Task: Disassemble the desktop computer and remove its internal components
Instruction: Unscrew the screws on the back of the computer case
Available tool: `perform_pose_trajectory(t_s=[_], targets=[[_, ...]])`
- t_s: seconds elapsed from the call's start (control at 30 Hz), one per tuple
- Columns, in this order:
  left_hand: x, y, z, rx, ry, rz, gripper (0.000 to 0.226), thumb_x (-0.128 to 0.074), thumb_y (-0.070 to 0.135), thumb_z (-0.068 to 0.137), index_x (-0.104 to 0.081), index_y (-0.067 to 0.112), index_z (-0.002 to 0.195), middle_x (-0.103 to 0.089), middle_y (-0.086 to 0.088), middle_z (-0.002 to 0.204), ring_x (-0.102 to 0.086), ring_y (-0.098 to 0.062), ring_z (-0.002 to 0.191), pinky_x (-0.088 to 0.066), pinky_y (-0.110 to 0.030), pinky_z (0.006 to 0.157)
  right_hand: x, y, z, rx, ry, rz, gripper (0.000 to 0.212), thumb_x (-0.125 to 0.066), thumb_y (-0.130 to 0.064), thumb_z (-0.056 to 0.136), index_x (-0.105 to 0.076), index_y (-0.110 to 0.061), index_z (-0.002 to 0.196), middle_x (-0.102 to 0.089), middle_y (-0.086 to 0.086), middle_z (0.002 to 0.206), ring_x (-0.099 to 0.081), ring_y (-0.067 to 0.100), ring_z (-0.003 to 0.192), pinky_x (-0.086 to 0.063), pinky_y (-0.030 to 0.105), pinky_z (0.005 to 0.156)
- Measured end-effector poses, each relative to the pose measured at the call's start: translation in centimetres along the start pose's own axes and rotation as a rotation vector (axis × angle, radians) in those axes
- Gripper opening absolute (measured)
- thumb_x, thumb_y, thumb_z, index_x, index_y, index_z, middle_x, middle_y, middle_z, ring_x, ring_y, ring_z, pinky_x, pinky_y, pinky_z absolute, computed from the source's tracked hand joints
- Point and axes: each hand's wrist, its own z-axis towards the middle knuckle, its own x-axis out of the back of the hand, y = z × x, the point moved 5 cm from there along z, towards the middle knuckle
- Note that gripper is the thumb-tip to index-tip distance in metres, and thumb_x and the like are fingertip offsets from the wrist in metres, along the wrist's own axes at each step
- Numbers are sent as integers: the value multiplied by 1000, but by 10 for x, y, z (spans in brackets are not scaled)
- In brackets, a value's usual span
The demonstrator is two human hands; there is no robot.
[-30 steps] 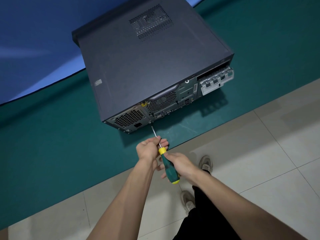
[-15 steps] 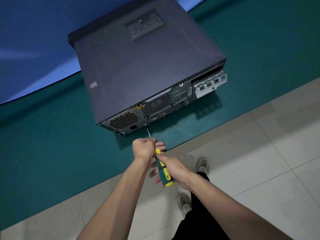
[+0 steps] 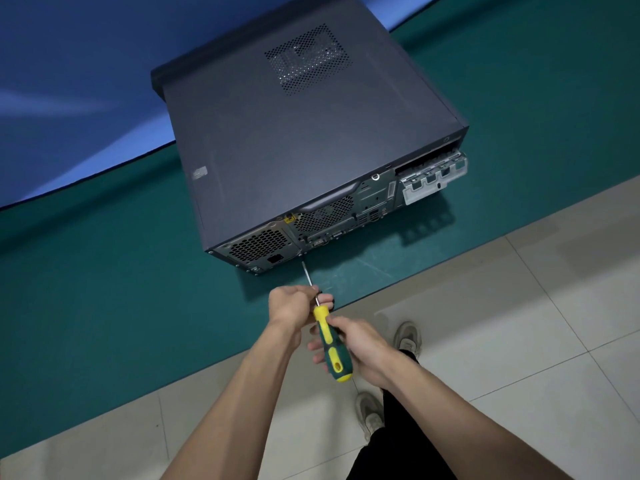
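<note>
A: Dark grey steel, that desktop computer (image 3: 294, 140), lying flat on the green mat (image 3: 86, 289) with its rear panel toward the person and the cover on.

B: So the step in hand looks like the first one: freeing a rear-panel screw. The screwdriver (image 3: 330, 341) has its tip at the lower edge of the panel, beside the power supply grille (image 3: 258, 245).

A: And the hands?

B: The right hand (image 3: 360, 344) curls round the green and yellow handle. The left hand (image 3: 294, 304) pinches the shaft just above it, fingers closed on the metal.

A: What does the next move call for?

B: Probably keeping the tip seated and square in the screw head while turning, or it may slip out.

A: Anything visible inside the case?

B: Nothing certain. It is closed, and only dim shapes show through the top vent (image 3: 306, 58). The slot bracket (image 3: 434, 178) at the rear right hangs open.
</note>
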Motion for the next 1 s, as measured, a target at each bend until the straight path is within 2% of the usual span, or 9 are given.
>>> perform_pose_trajectory(t_s=[0.1,0.2,0.33,0.47,0.63,0.73,0.8,0.9,1.0], targets=[[0,-7,-4,62,-63,-154,7,-55,3,90,-60,-1,87,-70,-11,65,-67,-18,57,-55,-29,61,0,0,3,104,26,-77,19,-54,-20,96,-57,-11,79,-64,8,70,-61,13,52,-47,19,50],[0,-10,-4,93,6,-248,6,-65,2,84,-62,-3,86,-68,-10,60,-64,-15,48,-55,-23,49,-3,1,8,209,112,-144,19,-63,-22,90,-56,-17,73,-61,4,71,-58,8,57,-45,18,55],[-8,-10,-3,82,39,-289,9,-53,2,93,-55,-3,86,-66,-10,52,-63,-16,43,-52,-24,45,-15,13,6,-20,-97,-13,37,-46,-48,96,-64,-17,85,-65,7,74,-62,20,63,-50,29,58],[-10,-11,-2,72,0,-221,22,-44,11,99,-57,0,84,-67,-7,56,-65,-16,54,-52,-24,52,-11,15,5,-8,-90,-6,31,-46,-33,99,-59,-9,84,-67,7,69,-65,22,60,-50,25,53],[2,-2,-2,-9,116,-24,22,-67,3,84,-58,4,64,-58,-6,53,-51,-15,45,-46,-21,47,-3,15,8,132,78,-35,26,-65,-28,88,-47,-10,81,-57,6,61,-55,15,51,-43,25,50],[1,-6,-2,64,56,-153,14,-58,-4,88,-56,-1,74,-60,-12,55,-57,-15,40,-51,-25,45,-10,20,3,-42,-78,-1,32,-55,-46,91,-56,-14,93,-65,5,73,-62,19,62,-48,28,57],[0,-8,-1,60,1,-195,14,-51,-1,93,-57,-3,81,-63,-12,57,-63,-18,45,-54,-28,50,-12,20,1,-98,-148,24,32,-44,-43,97,-59,-15,97,-69,6,80,-65,20,70,-50,29,64],[0,-10,-3,72,-66,-216,22,-46,11,97,-60,-1,85,-65,-6,54,-66,-19,52,-53,-32,58,-8,20,2,-31,-87,49,24,-47,-29,99,-61,-12,89,-69,5,76,-65,15,65,-52,27,60],[8,-4,-4,53,19,-140,19,-64,16,88,-63,0,78,-62,-6,53,-58,-18,44,-50,-28,49,-5,18,3,91,61,-79,24,-66,-33,87,-53,-18,75,-57,-2,64,-54,7,53,-45,19,50]])
